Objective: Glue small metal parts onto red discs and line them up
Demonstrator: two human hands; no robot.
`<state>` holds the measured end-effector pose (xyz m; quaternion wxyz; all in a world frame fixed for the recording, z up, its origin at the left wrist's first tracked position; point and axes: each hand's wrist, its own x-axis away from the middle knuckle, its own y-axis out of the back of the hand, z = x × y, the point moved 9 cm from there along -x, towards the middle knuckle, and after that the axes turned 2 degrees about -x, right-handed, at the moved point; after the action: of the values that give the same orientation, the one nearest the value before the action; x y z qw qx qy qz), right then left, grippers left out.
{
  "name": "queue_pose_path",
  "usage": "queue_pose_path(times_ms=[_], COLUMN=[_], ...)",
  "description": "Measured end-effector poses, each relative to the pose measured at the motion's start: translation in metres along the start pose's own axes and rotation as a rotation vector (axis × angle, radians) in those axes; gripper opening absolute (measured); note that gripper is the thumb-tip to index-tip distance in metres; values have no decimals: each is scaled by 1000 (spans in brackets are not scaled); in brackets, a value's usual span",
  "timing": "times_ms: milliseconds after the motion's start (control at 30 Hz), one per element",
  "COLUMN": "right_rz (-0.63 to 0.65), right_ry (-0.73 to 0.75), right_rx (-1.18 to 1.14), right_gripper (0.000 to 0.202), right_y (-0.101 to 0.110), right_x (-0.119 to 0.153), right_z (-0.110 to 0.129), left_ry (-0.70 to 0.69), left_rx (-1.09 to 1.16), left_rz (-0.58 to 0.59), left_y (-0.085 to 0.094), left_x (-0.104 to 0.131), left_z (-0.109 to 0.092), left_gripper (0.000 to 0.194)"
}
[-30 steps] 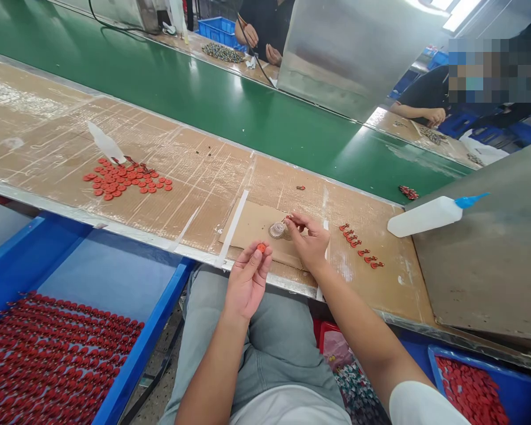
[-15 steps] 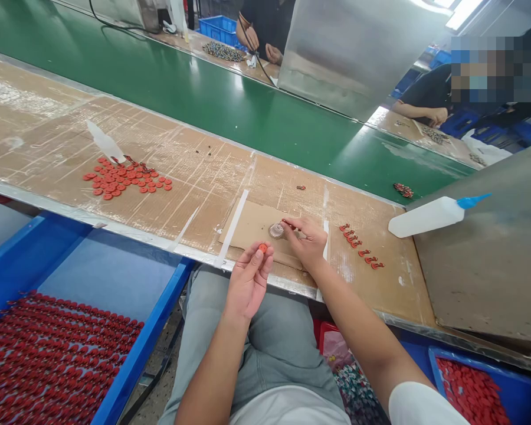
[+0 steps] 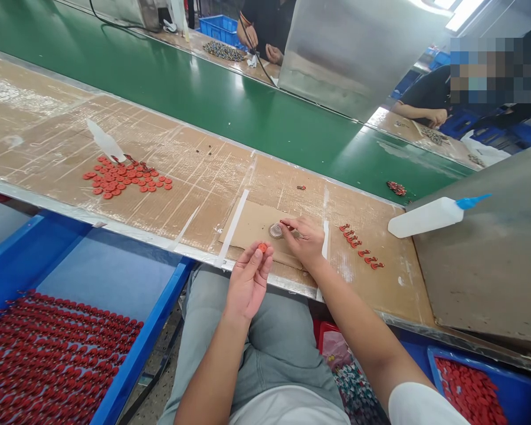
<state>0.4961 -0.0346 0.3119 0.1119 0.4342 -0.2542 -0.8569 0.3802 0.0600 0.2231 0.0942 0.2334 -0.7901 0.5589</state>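
Between thumb and fingers, my left hand [image 3: 250, 271] pinches a red disc [image 3: 262, 248] over the front edge of the bench. My right hand [image 3: 307, 239] is closed in a pinch on a small dark red piece [image 3: 285, 223], too small to name. Its fingertips are beside a small round clear dish [image 3: 275, 231] on a cardboard sheet [image 3: 248, 227]. To the right lies a slanting row of red discs with small dark pieces attached [image 3: 360, 245]. A heap of loose red discs [image 3: 119, 177] lies on the left of the bench, near a white pointed strip [image 3: 106, 141].
Behind the bench runs a green conveyor belt [image 3: 194, 94] carrying a small dark red cluster [image 3: 396, 188]. A white bottle with a blue nozzle [image 3: 427, 217] leans by a metal box [image 3: 487, 254]. Blue trays of red pieces flank my legs. Two co-workers sit across the belt.
The dark red cluster on the belt has shifted slightly left. My right fingertips have moved a touch left and down by the dish. My left hand stays with its red disc.
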Motion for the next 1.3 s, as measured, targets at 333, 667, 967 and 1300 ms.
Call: queue_pose_path(times_ms=[333,667,967,1300], right_rz=[-231,-149,-125,-87], right_ry=[-405,-402,-268,-192], right_rx=[-322,-490,-427,-379], right_gripper=[23,20,24,25], right_y=[22,20,18,15], right_x=[10,26,23,20], right_z=[-14,44,57,64], left_ry=[-10,-50,-95,-103], left_rx=[-41,-72,-71,-69], left_rz=[7,35,9,5], left_y=[-2,-7,-3,-1], left_x=[2,4,3,2], left_z=[-1,0,-2,-4], left_gripper=[20,18,19,18])
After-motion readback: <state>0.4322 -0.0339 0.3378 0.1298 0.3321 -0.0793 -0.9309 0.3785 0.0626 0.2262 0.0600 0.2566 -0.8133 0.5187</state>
